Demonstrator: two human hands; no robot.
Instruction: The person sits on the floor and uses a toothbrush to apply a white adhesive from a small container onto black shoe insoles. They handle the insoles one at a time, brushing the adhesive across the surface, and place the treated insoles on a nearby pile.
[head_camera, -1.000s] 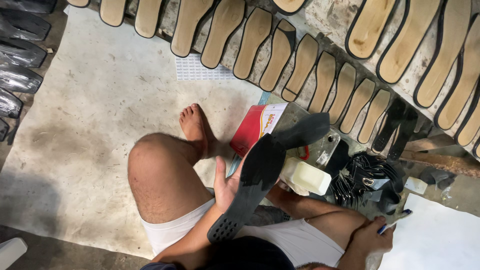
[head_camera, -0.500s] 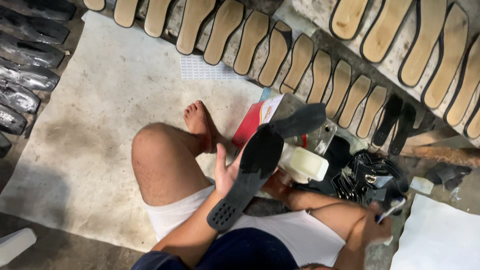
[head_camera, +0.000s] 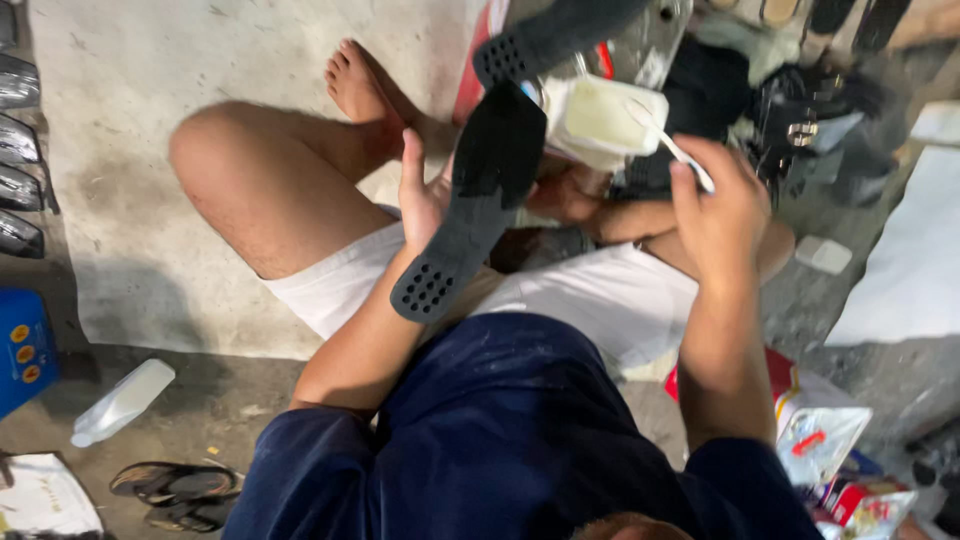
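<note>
I sit cross-legged on the floor. My left hand (head_camera: 425, 195) holds a black shoe sole (head_camera: 478, 195) from underneath, its studded heel end pointing down toward my lap. My right hand (head_camera: 715, 210) grips a thin white brush (head_camera: 672, 145) whose tip reaches into a white tub of pale glue (head_camera: 600, 118) just beyond the sole. A second black sole (head_camera: 555, 35) lies above the tub.
A grey mat (head_camera: 150, 110) covers the floor under my bare foot (head_camera: 360, 85). Dark soles (head_camera: 20, 160) line the left edge. A plastic bottle (head_camera: 122, 402) and sandals (head_camera: 175, 490) lie at lower left; white paper (head_camera: 905, 260) and packets (head_camera: 825, 440) at right.
The camera has tilted down toward my lap. My right hand has come up from the floor at right and brought the brush to the glue tub. The left hand still holds the sole.
</note>
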